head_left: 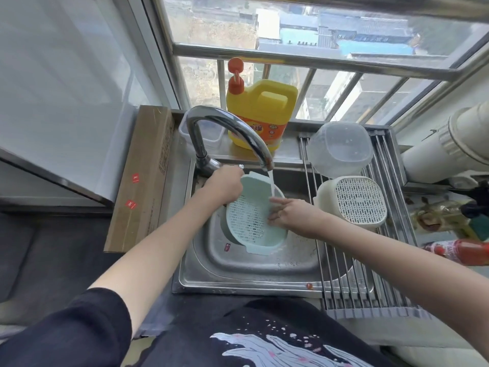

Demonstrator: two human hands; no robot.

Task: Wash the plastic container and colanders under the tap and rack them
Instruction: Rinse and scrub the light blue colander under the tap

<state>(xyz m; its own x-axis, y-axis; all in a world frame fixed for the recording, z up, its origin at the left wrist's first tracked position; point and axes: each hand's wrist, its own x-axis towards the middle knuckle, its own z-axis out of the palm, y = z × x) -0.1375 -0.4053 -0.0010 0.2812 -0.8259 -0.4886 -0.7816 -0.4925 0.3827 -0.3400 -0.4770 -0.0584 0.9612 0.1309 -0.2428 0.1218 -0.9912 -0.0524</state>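
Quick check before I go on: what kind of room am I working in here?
Most likely a small home kitchen, high up by a window: a steel sink under a running tap, a yellow dish soap jug on the sill, and a roll-up drying rack.

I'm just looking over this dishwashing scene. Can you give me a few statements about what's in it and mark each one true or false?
1. Water from the tap falls onto the green colander. True.
2. The left hand holds the green colander by its rim. True.
3. The white colander lies in the sink. False: it rests upside down on the drying rack.
4. The yellow detergent jug stands on the rack. False: it stands on the ledge behind the tap.
5. The clear plastic container sits on the rack behind the white colander. True.
6. The right hand holds a sponge. False: its bare fingers touch the green colander.
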